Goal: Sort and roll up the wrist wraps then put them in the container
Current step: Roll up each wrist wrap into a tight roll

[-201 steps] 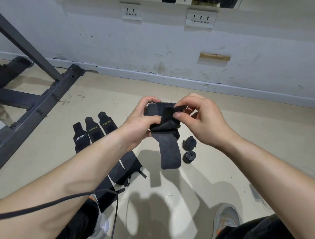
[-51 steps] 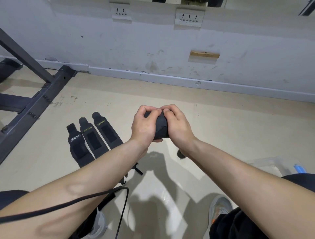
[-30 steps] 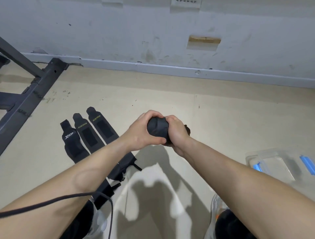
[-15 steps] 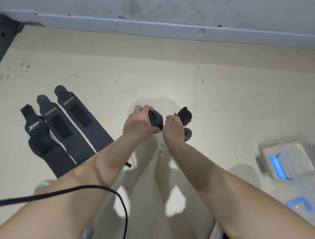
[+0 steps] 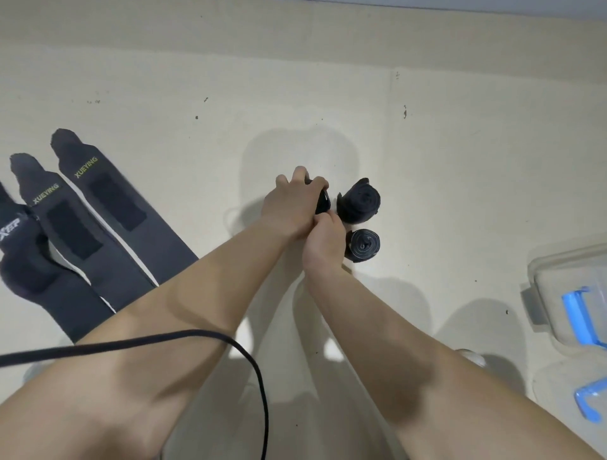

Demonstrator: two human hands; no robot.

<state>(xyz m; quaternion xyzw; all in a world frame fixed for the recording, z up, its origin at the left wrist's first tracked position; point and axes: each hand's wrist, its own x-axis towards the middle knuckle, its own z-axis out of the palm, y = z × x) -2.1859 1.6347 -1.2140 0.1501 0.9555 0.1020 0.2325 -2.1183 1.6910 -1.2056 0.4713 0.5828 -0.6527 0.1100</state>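
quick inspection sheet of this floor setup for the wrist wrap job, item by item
surface: beige floor, small dark specks
job's things: XTEP wrap, middle XUEYING wrap and right XUEYING wrap lie flat, side by side at left; upper roll and lower roll sit on the floor right of the hands; held roll beside them; clear container with blue latches at right edge, apart from the rolls
clutter: nothing seen
hands: left hand grips the held roll; right hand pinches its near end
cables: black cable crosses the left forearm
surroundings: wall foot along top edge
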